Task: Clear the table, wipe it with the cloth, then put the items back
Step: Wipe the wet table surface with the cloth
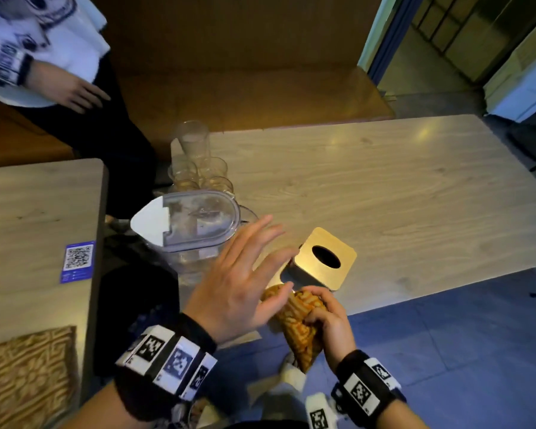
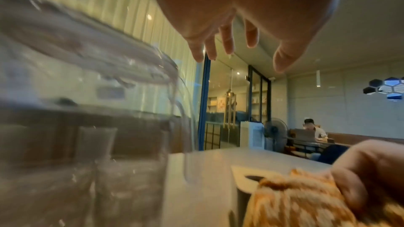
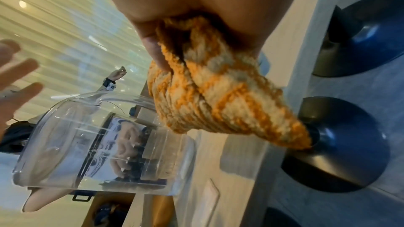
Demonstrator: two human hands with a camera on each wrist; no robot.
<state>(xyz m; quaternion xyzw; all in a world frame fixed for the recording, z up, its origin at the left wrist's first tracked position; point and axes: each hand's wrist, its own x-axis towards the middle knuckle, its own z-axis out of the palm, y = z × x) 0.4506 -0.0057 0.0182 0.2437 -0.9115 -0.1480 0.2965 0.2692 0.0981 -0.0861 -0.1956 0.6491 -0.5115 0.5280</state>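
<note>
My left hand (image 1: 273,258) is open, fingers spread, hovering between the clear lidded pitcher (image 1: 192,224) and the tissue box (image 1: 322,258); it holds nothing. Seen from the left wrist, the left hand (image 2: 229,44) hangs in the air beside the blurred pitcher (image 2: 87,110). My right hand (image 1: 322,311) grips a bunched orange patterned cloth (image 1: 300,326) at the table's (image 1: 399,187) near edge, just in front of the tissue box. In the right wrist view the cloth (image 3: 207,96) hangs out of my fist, with the pitcher (image 3: 98,144) behind it.
Clear cups (image 1: 198,171) stand stacked behind the pitcher at the table's left end. A second table (image 1: 28,212) on the left carries a QR card (image 1: 76,261) and a patterned mat (image 1: 28,376). A person sits on the bench at far left. Blue stool bases (image 3: 338,144) stand on the floor.
</note>
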